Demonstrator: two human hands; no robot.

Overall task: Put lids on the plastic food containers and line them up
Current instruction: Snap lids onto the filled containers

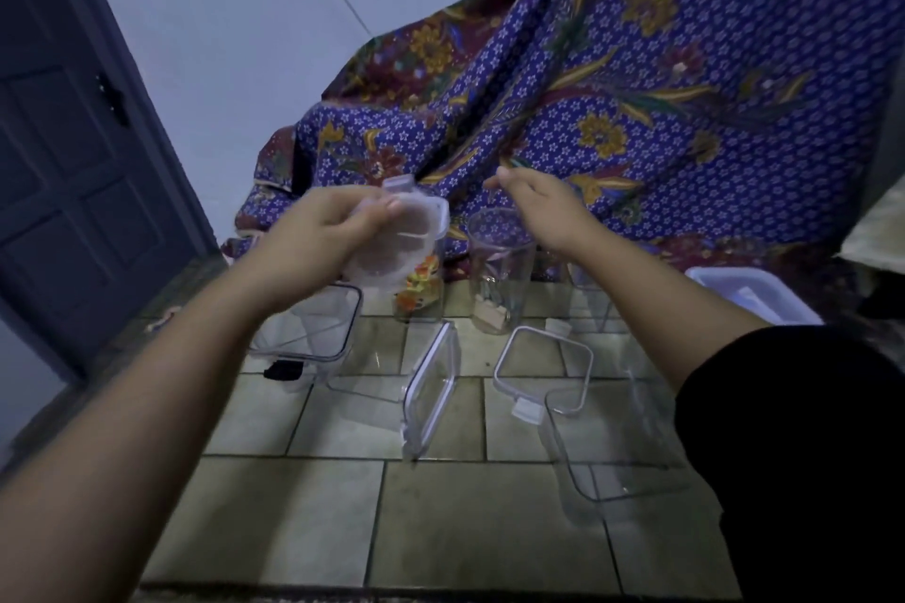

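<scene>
My left hand (318, 230) grips a round clear lid (406, 235) with snap tabs, held above the tiled floor. Behind it stands a tall clear container (422, 289) with colourful pieces inside. My right hand (538, 203) hovers with fingers apart, holding nothing, just above a tall open round container (499, 269). An open square container (313, 328) sits at the left. A rectangular lid (431, 387) stands on its edge in the middle. A square lid (543, 367) leans by another open container (617, 446) at the right.
A purple patterned cloth (636, 88) drapes over something behind the containers. A white lidded box (749, 294) sits at the far right beside another clear container (592, 299). A dark door (73, 162) is at the left. A small black object (283, 371) lies under the square container.
</scene>
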